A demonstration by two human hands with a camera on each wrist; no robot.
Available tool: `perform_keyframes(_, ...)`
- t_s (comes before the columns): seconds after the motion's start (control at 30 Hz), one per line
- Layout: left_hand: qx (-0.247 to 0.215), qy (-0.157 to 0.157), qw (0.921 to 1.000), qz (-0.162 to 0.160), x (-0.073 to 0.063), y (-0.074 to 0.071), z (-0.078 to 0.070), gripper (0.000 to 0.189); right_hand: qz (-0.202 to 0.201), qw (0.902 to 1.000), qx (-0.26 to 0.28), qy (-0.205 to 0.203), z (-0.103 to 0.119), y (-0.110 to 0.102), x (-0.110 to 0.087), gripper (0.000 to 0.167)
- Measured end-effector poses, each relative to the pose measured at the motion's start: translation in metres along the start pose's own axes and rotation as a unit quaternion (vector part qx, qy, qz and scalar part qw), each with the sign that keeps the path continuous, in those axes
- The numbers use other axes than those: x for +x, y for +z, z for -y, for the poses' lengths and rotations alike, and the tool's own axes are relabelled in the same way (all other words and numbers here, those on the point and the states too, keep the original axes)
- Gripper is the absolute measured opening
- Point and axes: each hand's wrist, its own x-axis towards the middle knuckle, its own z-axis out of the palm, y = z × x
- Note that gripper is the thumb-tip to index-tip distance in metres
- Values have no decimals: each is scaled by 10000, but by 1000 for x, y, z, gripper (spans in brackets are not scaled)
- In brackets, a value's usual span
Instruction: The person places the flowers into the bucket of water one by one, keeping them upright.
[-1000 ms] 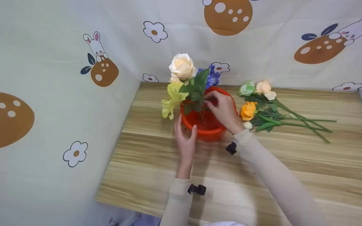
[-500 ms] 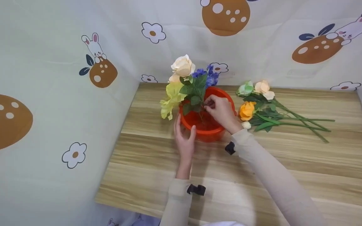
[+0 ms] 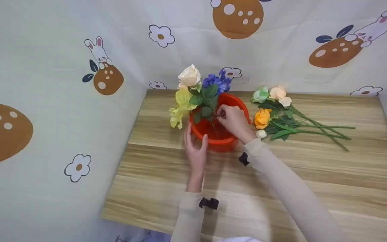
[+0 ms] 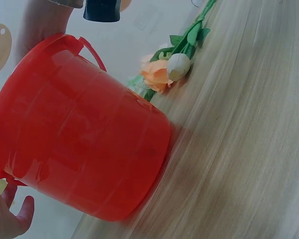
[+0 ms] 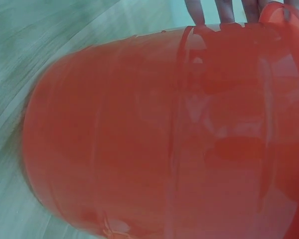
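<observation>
A red bucket stands upright on the wooden table. Over its opening, my right hand pinches the thin leafy stem of a cream rose, whose bloom leans to the upper left. Yellow petals hang past the left rim, and blue flowers rise at the back. My left hand rests at the bucket's left side with thumb and fingers spread and extended. The left wrist view shows the bucket wall and part of the left hand. The stems' lower ends are hard to make out inside the bucket.
Right of the bucket lie several loose flowers: an orange rose, a peach one, a green-white one and a small white bud. Their green stems point right. A patterned cloth wall borders the table behind.
The cream rose has sunk slightly and tilted left as my right hand moved a little lower. The left hand has stayed against the bucket. The whole view has shifted slightly.
</observation>
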Motion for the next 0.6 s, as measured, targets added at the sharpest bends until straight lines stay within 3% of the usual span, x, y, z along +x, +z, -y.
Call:
perform_keyframes(0.23, -46, -6, 10000, -28, 4, 0, 30, 67, 141, 9998, -69, 103, 0, 0, 0, 9)
perform_keyframes(0.6, -129, -59, 9999, -14, 5, 1, 30, 69, 293, 9988, -323, 218, 2, 0, -1, 9)
